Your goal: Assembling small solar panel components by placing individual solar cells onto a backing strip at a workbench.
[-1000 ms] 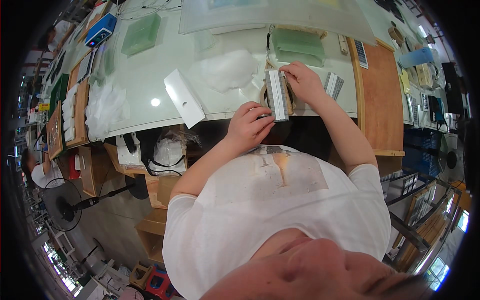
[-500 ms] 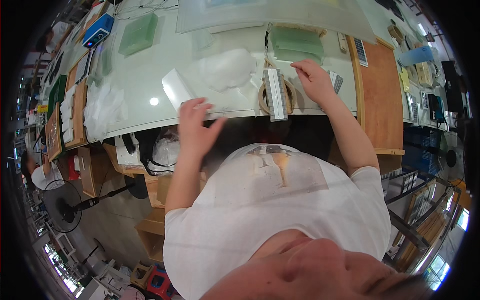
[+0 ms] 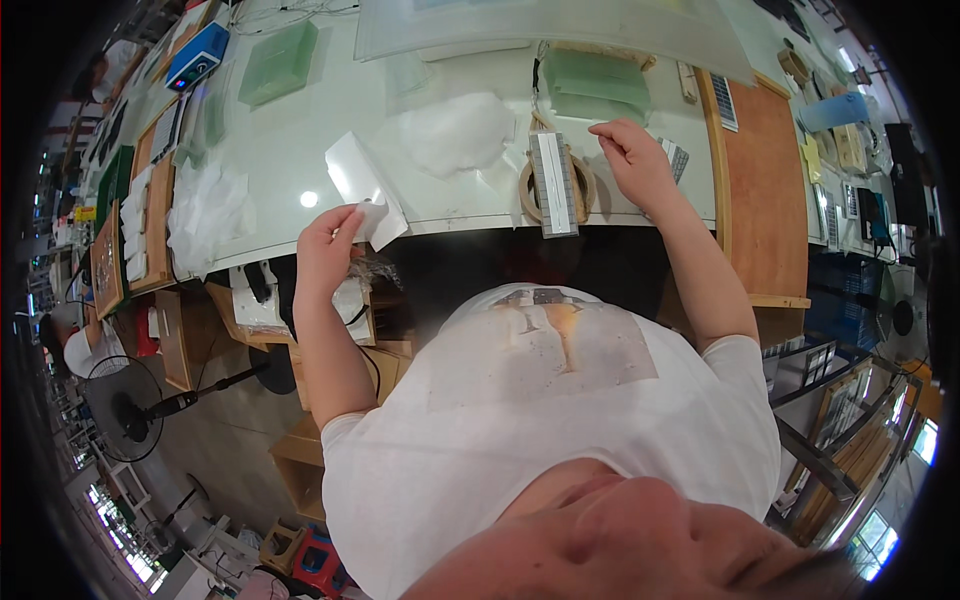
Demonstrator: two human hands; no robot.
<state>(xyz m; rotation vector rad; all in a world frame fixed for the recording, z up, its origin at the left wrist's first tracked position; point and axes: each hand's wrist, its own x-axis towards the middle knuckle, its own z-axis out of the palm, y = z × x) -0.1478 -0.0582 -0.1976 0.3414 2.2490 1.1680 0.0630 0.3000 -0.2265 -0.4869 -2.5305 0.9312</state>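
At the table's front edge, my left hand [image 3: 328, 248] closes thumb and fingers at the near end of a glossy white sheet [image 3: 358, 180], whose near corner lifts a little. My right hand [image 3: 638, 165] hovers over the table with curled fingers; whether anything small is in them is hidden. Just left of it, a grey strip-shaped block [image 3: 553, 185] lies across a roll of tan tape [image 3: 588, 190] at the edge. A second grey block [image 3: 676, 158] shows partly behind my right hand. Between the hands, further back, rests a soft white wad [image 3: 458, 135].
Green glass-like sheets are stacked at the back right [image 3: 597, 88] and back left [image 3: 280, 65]. A translucent panel [image 3: 550, 30] spans the far side. White crumpled wrapping [image 3: 207, 215] lies left, near a blue box [image 3: 197, 57]. A wooden board [image 3: 765, 180] borders the right.
My left hand has moved left and its fingers have closed at the white sheet, whose near end now shows. My right hand has barely shifted.
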